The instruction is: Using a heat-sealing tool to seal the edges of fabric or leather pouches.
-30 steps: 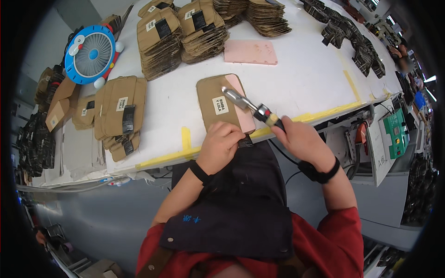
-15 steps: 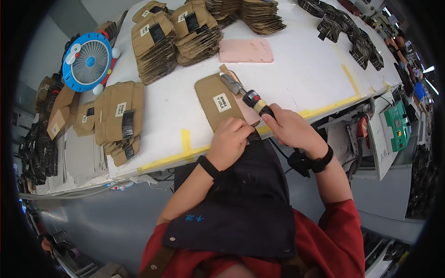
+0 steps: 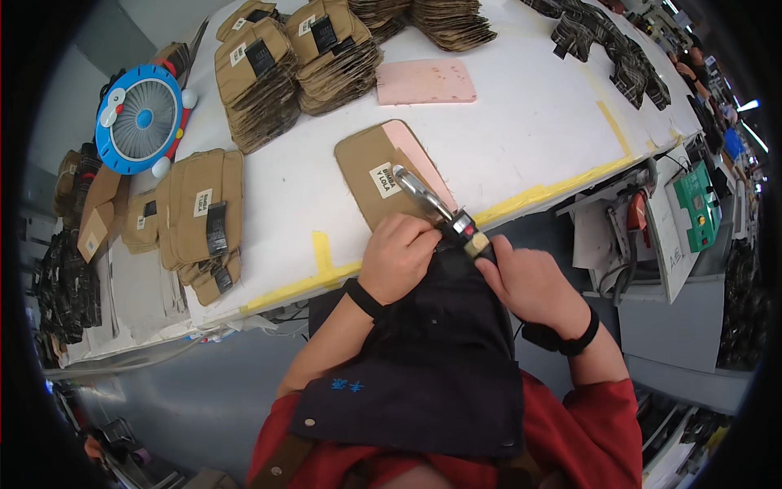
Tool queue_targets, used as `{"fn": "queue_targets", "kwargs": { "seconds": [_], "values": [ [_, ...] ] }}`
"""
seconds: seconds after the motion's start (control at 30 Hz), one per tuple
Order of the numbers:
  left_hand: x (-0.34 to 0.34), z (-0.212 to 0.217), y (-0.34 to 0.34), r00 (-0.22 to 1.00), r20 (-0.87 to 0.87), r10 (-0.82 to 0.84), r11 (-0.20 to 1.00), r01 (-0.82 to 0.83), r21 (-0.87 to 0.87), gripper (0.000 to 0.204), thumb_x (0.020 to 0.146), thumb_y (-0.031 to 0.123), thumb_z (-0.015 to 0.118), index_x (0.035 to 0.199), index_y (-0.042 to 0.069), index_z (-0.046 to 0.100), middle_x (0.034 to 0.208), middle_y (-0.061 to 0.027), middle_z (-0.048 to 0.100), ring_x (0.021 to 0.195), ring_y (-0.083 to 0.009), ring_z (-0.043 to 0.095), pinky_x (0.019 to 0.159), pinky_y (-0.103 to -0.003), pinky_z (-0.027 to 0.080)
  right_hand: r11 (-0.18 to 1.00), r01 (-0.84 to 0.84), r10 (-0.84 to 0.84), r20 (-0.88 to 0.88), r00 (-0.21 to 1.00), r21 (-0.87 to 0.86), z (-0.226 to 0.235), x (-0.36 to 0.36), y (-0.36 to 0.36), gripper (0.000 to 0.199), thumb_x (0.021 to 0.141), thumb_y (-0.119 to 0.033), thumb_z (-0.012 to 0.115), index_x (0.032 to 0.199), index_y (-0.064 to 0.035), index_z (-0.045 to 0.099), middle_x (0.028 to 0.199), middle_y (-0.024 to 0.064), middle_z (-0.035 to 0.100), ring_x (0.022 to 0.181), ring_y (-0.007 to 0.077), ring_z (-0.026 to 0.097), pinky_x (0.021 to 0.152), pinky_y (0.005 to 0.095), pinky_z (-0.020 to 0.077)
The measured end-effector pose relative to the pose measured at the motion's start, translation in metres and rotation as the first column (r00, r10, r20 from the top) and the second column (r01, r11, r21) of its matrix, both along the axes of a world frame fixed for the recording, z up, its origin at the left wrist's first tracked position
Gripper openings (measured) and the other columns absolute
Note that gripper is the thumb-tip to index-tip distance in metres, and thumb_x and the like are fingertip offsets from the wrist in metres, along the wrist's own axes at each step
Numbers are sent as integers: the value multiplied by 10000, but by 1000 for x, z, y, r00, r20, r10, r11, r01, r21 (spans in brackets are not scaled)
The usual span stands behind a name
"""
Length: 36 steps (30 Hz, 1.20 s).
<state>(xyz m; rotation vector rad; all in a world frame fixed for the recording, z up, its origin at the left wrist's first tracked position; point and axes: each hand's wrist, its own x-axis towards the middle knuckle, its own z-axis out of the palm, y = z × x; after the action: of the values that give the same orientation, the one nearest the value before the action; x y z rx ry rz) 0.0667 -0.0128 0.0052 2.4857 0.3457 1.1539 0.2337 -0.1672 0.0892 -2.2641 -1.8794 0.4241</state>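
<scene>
Head view: the left hand (image 3: 399,257) presses the near edge of a tan card piece (image 3: 379,175) on the white table (image 3: 529,122), pinning it flat; its grip is closed over that edge. At its 3 o'clock, the right hand (image 3: 533,285) clamps a metal hand tool (image 3: 436,205), angled toward 10 o'clock across the card's white label.

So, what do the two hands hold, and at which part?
The right hand grips a metal hand tool by its dark handle end. The left hand presses the near edge of the tan cardboard piece; a true hold cannot be told.
</scene>
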Motion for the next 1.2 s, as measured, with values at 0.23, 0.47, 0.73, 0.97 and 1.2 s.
{"fn": "queue_targets", "kwargs": {
  "seconds": [0.23, 0.47, 0.73, 0.97, 1.2],
  "values": [
    [3, -1, 1, 1000, 4, -7, 1000, 7, 29, 262, 666, -71, 714, 896, 54, 702, 885, -54, 630, 815, -274, 605, 709, -387, 491, 982, -63, 56, 43, 997, 176, -18, 28, 114, 375, 1017, -338, 550, 901, 19, 555, 694, 221, 657, 672, 429, 678, 596, 514, 535],
    [-3, 0, 3, 1000, 7, 24, 999, -25, 36, 252, 666, -58, 716, 891, 57, 701, 885, -53, 628, 821, -271, 604, 716, -388, 492, 999, -11, 10, 27, 1000, 41, 0, 7, 57, 373, 1015, -343, 556, 926, 19, 542, 702, 209, 658, 668, 423, 669, 610, 514, 527],
    [0, -1, 1, 1000, 9, 25, 999, -26, 27, 239, 660, -49, 719, 873, 57, 692, 878, -56, 625, 833, -271, 612, 726, -387, 498, 998, -41, 38, 63, 997, 46, 7, 16, 49, 375, 1006, -347, 580, 901, 12, 553, 662, 204, 643, 633, 414, 666, 574, 505, 525],
    [3, 2, 1, 999, -3, 44, 999, -44, 26, 241, 658, -63, 718, 863, 60, 687, 868, -53, 632, 824, -275, 615, 716, -388, 502, 983, -69, 63, 39, 997, 167, -21, 35, 112, 403, 1012, -364, 563, 909, 25, 555, 694, 221, 650, 678, 445, 667, 622, 525, 529],
    [-1, 1, 2, 998, 14, 60, 998, -60, 33, 246, 654, -62, 724, 862, 65, 692, 863, -44, 633, 825, -274, 619, 708, -387, 505, 994, -42, 45, 28, 999, -100, 18, 31, 13, 385, 1012, -385, 572, 974, -6, 515, 667, 196, 631, 655, 431, 647, 587, 520, 501]
  ]
}}
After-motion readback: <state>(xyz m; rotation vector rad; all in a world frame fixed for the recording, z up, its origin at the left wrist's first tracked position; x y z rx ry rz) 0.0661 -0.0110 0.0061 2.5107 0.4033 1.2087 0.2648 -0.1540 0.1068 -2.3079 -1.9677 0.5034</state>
